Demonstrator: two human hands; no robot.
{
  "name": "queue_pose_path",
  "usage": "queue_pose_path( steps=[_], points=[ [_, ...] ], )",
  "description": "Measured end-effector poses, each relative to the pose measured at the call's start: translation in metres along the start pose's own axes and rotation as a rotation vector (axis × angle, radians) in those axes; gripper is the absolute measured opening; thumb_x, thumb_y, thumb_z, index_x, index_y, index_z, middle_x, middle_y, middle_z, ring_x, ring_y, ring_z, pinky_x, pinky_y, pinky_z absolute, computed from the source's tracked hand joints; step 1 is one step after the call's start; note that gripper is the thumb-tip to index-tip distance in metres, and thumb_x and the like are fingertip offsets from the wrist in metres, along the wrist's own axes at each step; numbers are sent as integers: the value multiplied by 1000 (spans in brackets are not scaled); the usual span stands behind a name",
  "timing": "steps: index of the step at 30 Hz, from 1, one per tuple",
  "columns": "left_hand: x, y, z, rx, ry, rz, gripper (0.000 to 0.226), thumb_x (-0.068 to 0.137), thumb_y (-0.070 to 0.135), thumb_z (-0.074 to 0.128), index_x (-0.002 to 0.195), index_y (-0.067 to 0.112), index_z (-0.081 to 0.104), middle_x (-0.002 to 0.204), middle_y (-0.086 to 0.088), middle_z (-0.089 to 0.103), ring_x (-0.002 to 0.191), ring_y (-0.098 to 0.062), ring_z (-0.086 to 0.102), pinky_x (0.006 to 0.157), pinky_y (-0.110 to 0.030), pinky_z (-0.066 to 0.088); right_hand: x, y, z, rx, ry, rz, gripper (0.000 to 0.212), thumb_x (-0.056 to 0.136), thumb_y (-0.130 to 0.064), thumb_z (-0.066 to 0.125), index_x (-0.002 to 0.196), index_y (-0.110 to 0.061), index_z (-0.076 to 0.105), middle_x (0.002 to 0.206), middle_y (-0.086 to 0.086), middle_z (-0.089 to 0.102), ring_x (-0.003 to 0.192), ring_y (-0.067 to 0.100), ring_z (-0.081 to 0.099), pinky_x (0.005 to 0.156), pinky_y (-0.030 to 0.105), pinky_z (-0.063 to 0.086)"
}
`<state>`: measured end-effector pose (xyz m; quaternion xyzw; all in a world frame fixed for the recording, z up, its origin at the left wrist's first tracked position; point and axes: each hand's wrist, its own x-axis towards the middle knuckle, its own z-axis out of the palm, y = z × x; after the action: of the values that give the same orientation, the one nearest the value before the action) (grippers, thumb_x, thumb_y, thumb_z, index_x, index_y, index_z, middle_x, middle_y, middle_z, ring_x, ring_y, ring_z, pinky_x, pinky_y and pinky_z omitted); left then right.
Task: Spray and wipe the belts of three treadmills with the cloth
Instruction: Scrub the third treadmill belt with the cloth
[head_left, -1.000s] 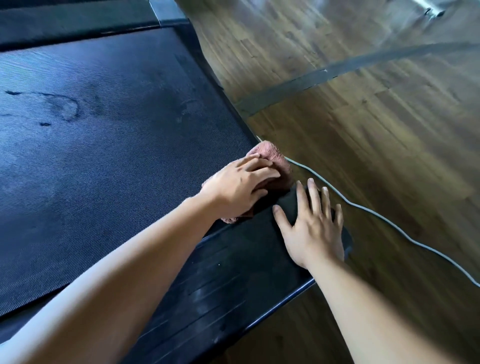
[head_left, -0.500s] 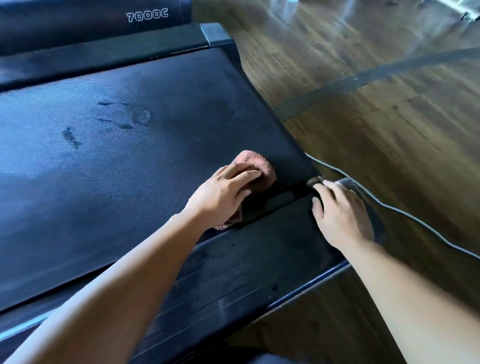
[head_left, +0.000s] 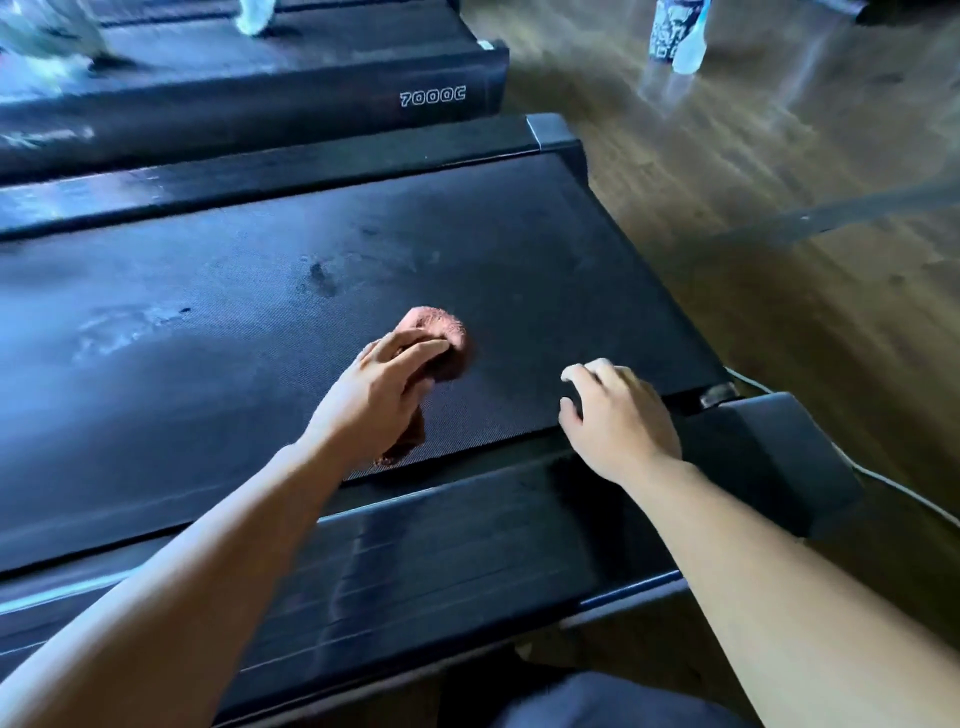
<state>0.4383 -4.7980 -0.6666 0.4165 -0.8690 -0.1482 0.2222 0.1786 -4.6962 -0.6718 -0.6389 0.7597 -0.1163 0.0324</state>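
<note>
Gym floor, wood planks (head_left: 779, 291), treadmills parked side by side. Nearest treadmill's belt (head_left: 218, 364) fills most of the frame.

Cloth (head_left: 441, 327): pinkish, bunched, flat on the belt right of centre. Left hand (head_left: 379, 400) presses it down, fingers curled over the near half; a tail of cloth pokes out under the wrist at 6 o'clock.

Right hand (head_left: 618, 415) holds nothing, fingers loosely bent, resting at 3 o'clock of the cloth on the belt's near edge where it meets the side rail (head_left: 467, 551). Looks like a brace, not a grip.

Belt state: pale wet-looking smears and dark spots at 10–11 o'clock of the cloth (head_left: 130, 325), well apart from it. Probably the unwiped zone.

How I'd run this step:
- long overlapping strokes across the belt width, then work toward the smears
- palm flat, even pressure; textured belt will drag a bunched cloth, so spread it out
- tuck the loose tail so it doesn't catch at the gap between belt and rail
- keep the right hand's weight on the rail, not the belt; belt may slide under load

Outward: second treadmill (head_left: 431, 96) marked "7000C" at 12 o'clock. Blurred bottle (head_left: 675, 36) stands on the floor at 1 o'clock, possibly the sprayer, can't tell. Thin cable (head_left: 904, 493) runs along the floor at 4 o'clock.
</note>
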Motion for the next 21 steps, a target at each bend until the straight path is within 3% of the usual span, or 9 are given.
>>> queue_pose_path(
  steps=[10,21],
  points=[
    [-51,-75,-78,35,151,-260,45,91,14,70,134,24,61,139,0,56,125,-27,54,108,-39,42,42,-138,14,28,-85,-222,30,97,-34,47,122,-22,55,121,1,56,113,26,51,94,41,41],
    [-75,-196,-120,57,256,-546,44,94,18,65,137,26,59,142,0,53,128,-26,50,108,-33,35,101,-247,64,39,-142,-295,32,98,-35,44,126,-22,52,127,1,51,117,26,47,98,39,39]
  ],
)
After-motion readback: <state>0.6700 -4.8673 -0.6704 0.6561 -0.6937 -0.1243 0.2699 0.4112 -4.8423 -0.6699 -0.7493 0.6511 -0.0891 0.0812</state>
